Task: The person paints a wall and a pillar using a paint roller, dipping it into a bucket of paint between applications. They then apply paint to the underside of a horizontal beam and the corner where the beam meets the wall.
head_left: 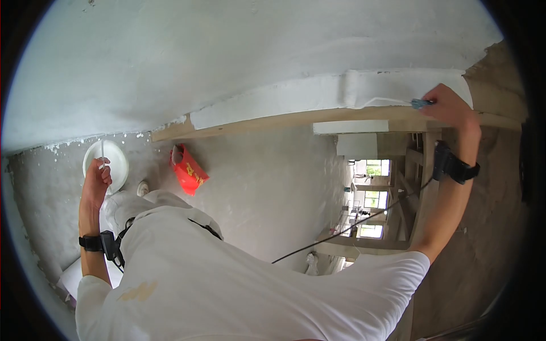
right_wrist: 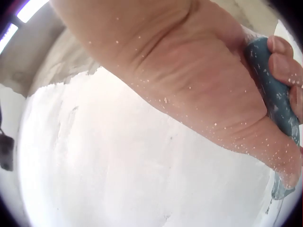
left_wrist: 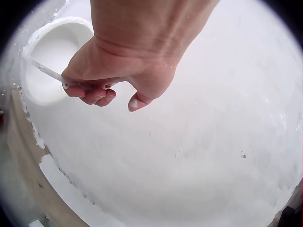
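Looking down through the head camera, I have the white shirt (head_left: 256, 284) closest to me, filling the lower part of the view. Just past it, the left hand (head_left: 96, 177) is at the bucket (head_left: 119, 156), a white pail that is white inside as well. Its fingers are curled round the thin wire handle (left_wrist: 45, 70). The left wrist view shows that grip plainly, with the thumb loose below the knuckles. I cannot tell whether the bucket hangs from the hand or stands on the grey floor (head_left: 267, 187).

Near the bucket but apart from it, a crumpled red bag (head_left: 189, 170) lies on that floor.

Well away from the bucket, across the whole view, the right hand (head_left: 449, 105) is raised at arm's length. It is wrapped tight round the teal roller handle (head_left: 421, 103) — the right wrist view shows white specks all over the skin. The roller (head_left: 398, 88) lies against the wall (head_left: 227, 51), at the end of a band of fresh white beside a bare tan strip.

A black cable (head_left: 341, 230) trails from the right wrist. Farthest from the bucket, bright windows (head_left: 372, 199) show through an opening.
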A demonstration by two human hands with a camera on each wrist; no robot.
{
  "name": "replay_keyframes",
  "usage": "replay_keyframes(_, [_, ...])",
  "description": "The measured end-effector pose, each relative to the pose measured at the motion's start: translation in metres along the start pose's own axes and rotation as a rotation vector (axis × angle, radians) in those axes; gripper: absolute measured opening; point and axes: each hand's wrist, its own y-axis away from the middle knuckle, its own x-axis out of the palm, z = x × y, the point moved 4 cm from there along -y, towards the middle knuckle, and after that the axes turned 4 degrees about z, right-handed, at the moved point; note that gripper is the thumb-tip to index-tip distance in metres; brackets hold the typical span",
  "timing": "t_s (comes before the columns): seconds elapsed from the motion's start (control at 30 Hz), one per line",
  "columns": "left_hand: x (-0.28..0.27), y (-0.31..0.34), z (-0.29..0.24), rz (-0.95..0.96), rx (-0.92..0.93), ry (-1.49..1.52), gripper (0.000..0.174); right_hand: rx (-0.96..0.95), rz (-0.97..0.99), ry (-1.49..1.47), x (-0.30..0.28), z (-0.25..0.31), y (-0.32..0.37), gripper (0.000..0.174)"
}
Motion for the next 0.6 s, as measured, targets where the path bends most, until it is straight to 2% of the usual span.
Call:
replay_keyframes(0.03, [-0.003,0.002,-0.001,-0.018,0.001,-0.003,0.022,-0.134,-0.110,0.031,0.008,0.010,-0.006,0.031])
replay_keyframes(0.1, [-0.007,0.003,0.004,-0.044,0.003,-0.007,0.023,-0.212,-0.110,0.045,0.041,0.028,-0.036,0.033])
replay_keyframes(0.17, [-0.014,0.006,0.004,-0.047,0.017,-0.007,0.023,-0.297,-0.197,0.050,0.077,0.059,-0.062,0.035])
replay_keyframes(0.3, [-0.022,0.017,0.001,-0.102,0.012,0.012,0.023,-0.262,0.016,0.128,0.146,0.162,-0.109,0.029])
replay_keyframes(0.47, [-0.024,0.012,0.006,-0.124,0.040,0.074,0.019,-0.444,0.005,0.142,0.237,0.280,-0.178,0.027])
replay_keyframes(0.57, [-0.022,0.013,0.007,-0.205,0.061,0.078,0.017,-0.551,-0.047,0.114,0.279,0.342,-0.206,0.025])
replay_keyframes(0.6, [-0.019,0.014,0.007,-0.223,0.067,0.073,0.017,-0.576,-0.049,0.102,0.294,0.363,-0.214,0.020])
